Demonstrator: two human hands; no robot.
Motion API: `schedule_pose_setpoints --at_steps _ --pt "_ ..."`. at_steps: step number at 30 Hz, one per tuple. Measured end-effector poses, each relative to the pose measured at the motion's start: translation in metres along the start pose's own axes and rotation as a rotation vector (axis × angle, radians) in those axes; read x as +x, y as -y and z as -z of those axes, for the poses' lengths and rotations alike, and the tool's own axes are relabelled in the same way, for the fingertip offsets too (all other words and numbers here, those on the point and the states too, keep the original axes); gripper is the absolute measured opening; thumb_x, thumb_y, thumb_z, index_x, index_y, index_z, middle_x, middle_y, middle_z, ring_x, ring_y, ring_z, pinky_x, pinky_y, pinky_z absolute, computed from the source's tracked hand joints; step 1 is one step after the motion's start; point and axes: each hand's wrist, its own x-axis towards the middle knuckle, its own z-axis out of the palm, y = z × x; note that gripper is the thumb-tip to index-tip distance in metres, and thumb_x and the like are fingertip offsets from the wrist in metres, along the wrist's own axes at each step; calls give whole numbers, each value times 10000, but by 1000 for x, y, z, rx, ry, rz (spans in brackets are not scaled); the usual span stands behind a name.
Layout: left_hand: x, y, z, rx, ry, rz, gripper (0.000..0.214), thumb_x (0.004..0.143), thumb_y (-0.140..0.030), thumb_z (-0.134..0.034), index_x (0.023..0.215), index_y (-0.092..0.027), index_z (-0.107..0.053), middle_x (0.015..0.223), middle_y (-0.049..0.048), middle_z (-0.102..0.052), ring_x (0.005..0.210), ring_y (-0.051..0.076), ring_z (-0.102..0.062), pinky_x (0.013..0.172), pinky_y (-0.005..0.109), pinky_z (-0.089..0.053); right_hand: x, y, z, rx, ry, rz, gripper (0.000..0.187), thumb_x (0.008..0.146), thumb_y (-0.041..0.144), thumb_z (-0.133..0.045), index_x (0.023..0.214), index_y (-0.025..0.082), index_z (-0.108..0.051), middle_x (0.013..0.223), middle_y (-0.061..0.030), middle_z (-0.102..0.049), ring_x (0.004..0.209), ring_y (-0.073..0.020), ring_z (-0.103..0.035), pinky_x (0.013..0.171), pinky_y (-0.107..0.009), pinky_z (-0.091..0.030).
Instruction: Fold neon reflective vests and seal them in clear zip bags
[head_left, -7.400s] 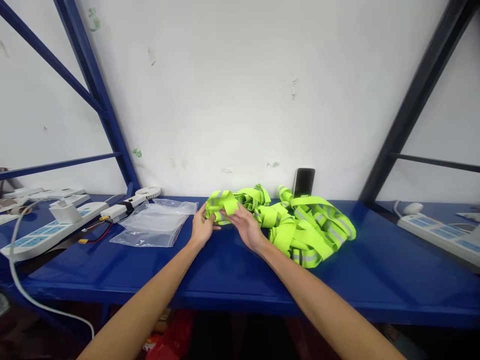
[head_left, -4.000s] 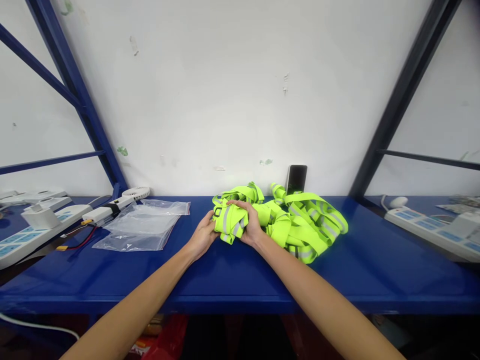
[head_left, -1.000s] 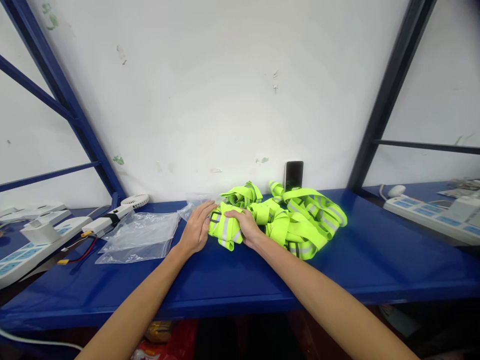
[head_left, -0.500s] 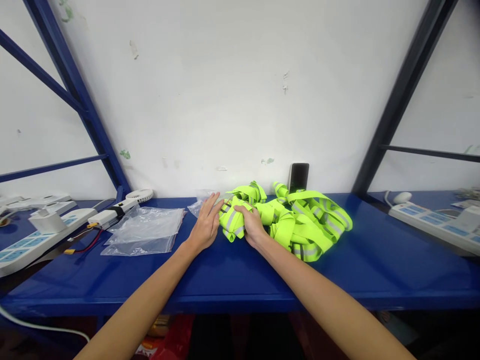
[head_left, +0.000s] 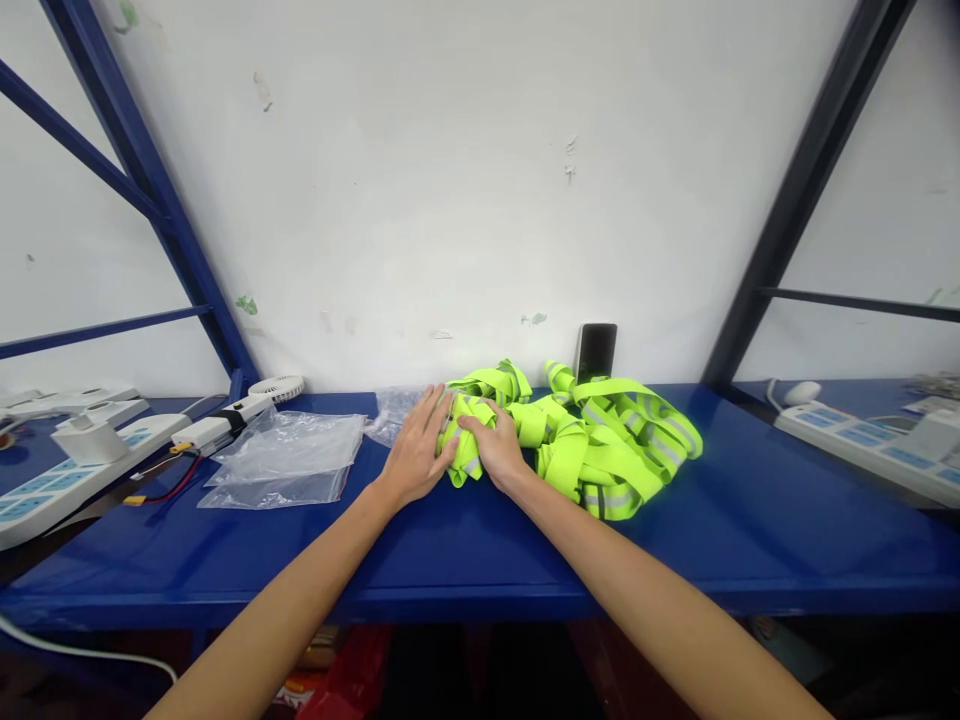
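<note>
**Here: folded reflective strap bundle, held on a blue shelf**

Grip. Right hand [head_left: 496, 448] lies over a small folded bundle of strap [head_left: 466, 448], fingers curled down onto its top, thumb side hidden; it looks clenched on the bundle, pressing it to the shelf [head_left: 465, 540]. Left hand [head_left: 417, 458] rests flat and spread against the bundle's left flank, fingers extended, grasping nothing.

Item. Neon yellow-green webbing with grey reflective stripes, folded into a compact wad. Judged light, soft and limp, with some spring: the folds would likely loosen if let go. Not fragile, not slippery. Best held across the whole wad, squeezing all layers together, not by one loose loop.

Location. The bundle sits toward the back of the shelf, touching the left edge of the larger strap heap [head_left: 615, 445].

Around the bundle:
- Strap heap: loose tangled loops, immediately right.
- Small clear bag [head_left: 394, 410]: just left and behind, beside the left fingertips.
- Stack of clear bags [head_left: 289, 460]: farther left, apart.
- Small white fan [head_left: 276, 387] and power strips [head_left: 67, 470]: far left.
- Dark phone [head_left: 596, 352]: behind the heap, leaning on the wall [head_left: 465, 200].
- Another power strip [head_left: 862, 445]: far right.
</note>
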Motion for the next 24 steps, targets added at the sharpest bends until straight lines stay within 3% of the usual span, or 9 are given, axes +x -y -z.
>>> schedule_pose_setpoints --at_steps 4,7,12,15,19,24 --pt "-2 11 11 54 120 13 992 789 -569 -587 1519 -186 -36 1581 160 -93 1451 345 -77 1146 553 -173 -4 9 9 -332 39 361 366 760 267 -599 1118 194 -594 1080 -70 -640 1021 -231 -592 960 -372 -443" --pt "-4 17 14 131 144 14 1050 747 -615 -608 1517 -176 -45 1575 181 -102 1449 359 -78 1140 563 -128 -7 15 12 -437 60 496 363 761 243 -609 1120 191 -607 1122 -92 -561 1083 -234 -548 992 -368 -420" --pt "-4 19 11 203 100 28 1000 776 -624 -574 1508 -155 -80 1551 200 -200 1447 341 -115 1138 553 -105 -9 12 12 -520 175 505 412 763 231 -617 1174 226 -599 1002 -58 -556 954 -212 -574 914 -357 -458" --pt "-4 20 7 186 93 42 915 791 -598 -571 1483 -161 -160 1508 192 -312 1438 325 -178 1143 536 -117 -10 10 11 -529 119 483 424 722 225 -653 1141 209 -584 1003 -56 -593 955 -227 -559 901 -367 -447" --pt "-5 22 5 148 71 20 802 770 -571 -602 1383 -157 -293 1435 183 -416 1419 322 -239 1140 528 -162 -12 10 8 -582 84 494 318 686 225 -685 990 191 -598 961 -56 -629 939 -242 -526 868 -367 -427" --pt "-4 22 2 168 32 -28 690 770 -488 -628 1303 -156 -342 1298 172 -532 1340 324 -383 1124 546 -191 -15 9 5 -669 102 544 162 719 208 -649 877 194 -613 885 -35 -641 835 -222 -518 807 -352 -404"
